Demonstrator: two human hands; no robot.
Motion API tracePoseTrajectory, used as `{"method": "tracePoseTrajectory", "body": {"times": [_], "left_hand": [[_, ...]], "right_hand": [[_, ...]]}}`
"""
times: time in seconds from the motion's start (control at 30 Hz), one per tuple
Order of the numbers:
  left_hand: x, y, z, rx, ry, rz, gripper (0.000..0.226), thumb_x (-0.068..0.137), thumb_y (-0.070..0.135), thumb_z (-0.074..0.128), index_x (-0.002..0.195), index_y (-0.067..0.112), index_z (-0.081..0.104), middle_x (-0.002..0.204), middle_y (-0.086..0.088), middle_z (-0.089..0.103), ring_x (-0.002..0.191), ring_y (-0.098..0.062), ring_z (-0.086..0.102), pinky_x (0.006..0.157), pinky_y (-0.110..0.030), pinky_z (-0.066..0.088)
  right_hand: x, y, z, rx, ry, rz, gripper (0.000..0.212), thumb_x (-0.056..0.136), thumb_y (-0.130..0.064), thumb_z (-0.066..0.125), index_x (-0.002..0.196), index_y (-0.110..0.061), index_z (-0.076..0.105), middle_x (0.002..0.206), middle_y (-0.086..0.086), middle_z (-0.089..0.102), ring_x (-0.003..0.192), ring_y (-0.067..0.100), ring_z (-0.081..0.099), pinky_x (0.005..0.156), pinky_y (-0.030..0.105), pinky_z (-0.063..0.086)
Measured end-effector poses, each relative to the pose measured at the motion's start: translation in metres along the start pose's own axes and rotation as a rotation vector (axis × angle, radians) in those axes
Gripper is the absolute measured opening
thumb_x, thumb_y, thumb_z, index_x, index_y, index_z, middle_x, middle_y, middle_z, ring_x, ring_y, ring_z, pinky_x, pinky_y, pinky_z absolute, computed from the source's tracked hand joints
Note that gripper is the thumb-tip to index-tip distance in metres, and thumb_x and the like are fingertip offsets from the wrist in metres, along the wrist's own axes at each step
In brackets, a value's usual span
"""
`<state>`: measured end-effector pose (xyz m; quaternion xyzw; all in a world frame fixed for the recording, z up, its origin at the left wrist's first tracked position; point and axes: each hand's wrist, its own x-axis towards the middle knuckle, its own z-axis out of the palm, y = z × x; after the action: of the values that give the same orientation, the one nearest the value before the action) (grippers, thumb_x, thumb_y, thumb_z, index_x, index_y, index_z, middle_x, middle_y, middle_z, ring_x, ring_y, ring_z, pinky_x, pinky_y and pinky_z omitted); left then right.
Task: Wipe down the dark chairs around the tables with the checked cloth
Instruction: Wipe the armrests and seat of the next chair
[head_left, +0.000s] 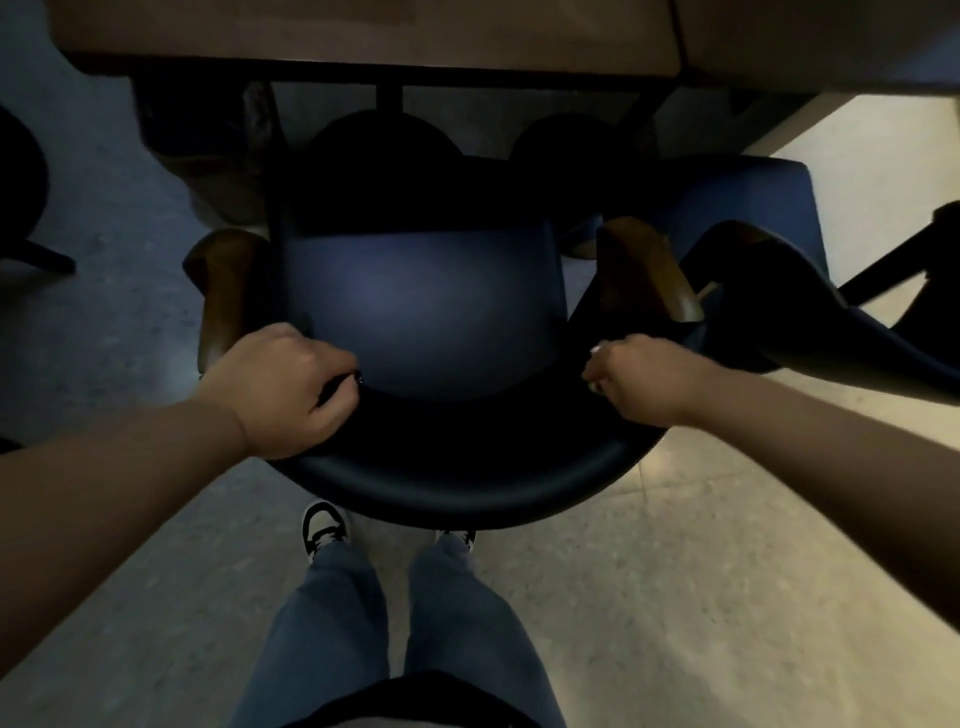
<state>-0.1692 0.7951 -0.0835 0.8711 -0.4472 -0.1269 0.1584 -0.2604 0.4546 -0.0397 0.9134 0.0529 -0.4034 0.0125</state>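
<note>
Both hands, left hand (283, 387) and right hand (636, 379), grip the chair (415, 312) back at the table (363, 31) edge; no cloth visible, so fetching it likely comes next.

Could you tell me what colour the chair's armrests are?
Brown wood, on the chair; the right armrest shows it best, head view.

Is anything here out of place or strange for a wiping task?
Yes: no checked cloth is visible. Both the left hand and the right hand grip the dark chair's backrest bare.
</note>
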Motion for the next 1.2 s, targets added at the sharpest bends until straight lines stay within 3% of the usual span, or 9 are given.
{"method": "tracePoseTrajectory", "body": {"times": [0.27, 0.43, 0.57, 0.7, 0.9, 0.97, 1.03, 1.13, 1.2], "left_hand": [[-0.002, -0.002, 0.004, -0.006, 0.025, 0.005, 0.037, 0.088, 0.034, 0.035, 0.062, 0.017, 0.054, 0.05, 0.003, 0.05, 0.045, -0.022, 0.049, 0.068, -0.032, 0.04], [-0.001, -0.005, 0.005, 0.003, 0.043, 0.008, 0.036, 0.088, 0.034, 0.036, 0.061, 0.019, 0.054, 0.051, 0.005, 0.051, 0.045, -0.02, 0.049, 0.072, -0.032, 0.041], [-0.002, -0.004, 0.006, -0.015, 0.039, 0.021, 0.035, 0.088, 0.034, 0.036, 0.061, 0.021, 0.053, 0.051, 0.006, 0.05, 0.044, -0.019, 0.046, 0.071, -0.034, 0.042], [0.0, -0.004, 0.004, -0.023, 0.044, 0.022, 0.035, 0.088, 0.034, 0.037, 0.06, 0.021, 0.053, 0.05, 0.006, 0.049, 0.043, -0.019, 0.044, 0.07, -0.036, 0.044], [0.0, -0.002, 0.003, -0.036, 0.06, 0.029, 0.033, 0.087, 0.033, 0.038, 0.06, 0.022, 0.052, 0.049, 0.006, 0.048, 0.042, -0.017, 0.041, 0.069, -0.037, 0.045], [0.0, -0.002, 0.003, -0.036, 0.066, 0.022, 0.033, 0.087, 0.033, 0.038, 0.059, 0.022, 0.051, 0.049, 0.006, 0.047, 0.042, -0.017, 0.041, 0.069, -0.037, 0.045], [0.0, -0.002, 0.003, -0.035, 0.066, 0.022, 0.032, 0.086, 0.033, 0.039, 0.059, 0.021, 0.051, 0.049, 0.005, 0.047, 0.043, -0.019, 0.042, 0.069, -0.038, 0.046], [-0.001, -0.002, 0.004, -0.037, 0.068, 0.021, 0.032, 0.086, 0.032, 0.039, 0.059, 0.02, 0.05, 0.049, 0.005, 0.047, 0.042, -0.02, 0.041, 0.069, -0.039, 0.046], [-0.001, -0.002, 0.004, -0.046, 0.067, 0.029, 0.032, 0.087, 0.032, 0.039, 0.059, 0.02, 0.049, 0.049, 0.006, 0.046, 0.042, -0.019, 0.04, 0.069, -0.039, 0.045]], "right_hand": [[0.069, 0.041, -0.01, -0.176, -0.13, 0.089, 0.024, 0.094, -0.019, 0.046, 0.102, -0.012, 0.067, 0.108, 0.011, 0.065, 0.096, 0.028, 0.061, 0.072, 0.03, 0.043], [0.112, 0.041, -0.002, -0.126, -0.248, 0.07, 0.03, 0.098, -0.021, 0.042, 0.112, -0.009, 0.066, 0.113, 0.012, 0.064, 0.094, 0.027, 0.06, 0.077, 0.031, 0.045], [0.134, 0.036, 0.006, -0.107, -0.32, 0.093, 0.032, 0.1, -0.026, 0.04, 0.108, -0.007, 0.065, 0.113, 0.012, 0.063, 0.086, 0.022, 0.051, 0.077, 0.029, 0.042], [0.14, 0.034, 0.011, -0.121, -0.325, 0.121, 0.032, 0.097, -0.028, 0.045, 0.113, -0.008, 0.063, 0.116, 0.013, 0.061, 0.098, 0.026, 0.057, 0.085, 0.03, 0.046], [0.12, -0.001, 0.02, 0.027, -0.267, -0.041, 0.025, 0.095, -0.016, 0.046, 0.095, -0.004, 0.068, 0.092, 0.009, 0.064, 0.08, 0.023, 0.057, 0.067, 0.025, 0.036], [0.119, 0.004, 0.022, 0.082, -0.247, -0.06, 0.025, 0.095, -0.016, 0.046, 0.096, -0.006, 0.069, 0.097, 0.007, 0.068, 0.083, 0.023, 0.061, 0.071, 0.027, 0.043], [0.125, 0.018, 0.015, 0.107, -0.276, 0.046, 0.027, 0.098, -0.016, 0.043, 0.103, -0.006, 0.068, 0.106, 0.008, 0.067, 0.087, 0.022, 0.06, 0.074, 0.028, 0.045], [0.135, 0.023, 0.008, 0.025, -0.312, 0.201, 0.031, 0.099, -0.021, 0.041, 0.116, -0.006, 0.062, 0.118, 0.011, 0.061, 0.099, 0.025, 0.058, 0.083, 0.03, 0.046], [0.14, 0.017, 0.013, -0.031, -0.346, 0.215, 0.032, 0.095, -0.025, 0.043, 0.115, -0.006, 0.059, 0.121, 0.013, 0.058, 0.096, 0.026, 0.056, 0.079, 0.031, 0.045]]}}
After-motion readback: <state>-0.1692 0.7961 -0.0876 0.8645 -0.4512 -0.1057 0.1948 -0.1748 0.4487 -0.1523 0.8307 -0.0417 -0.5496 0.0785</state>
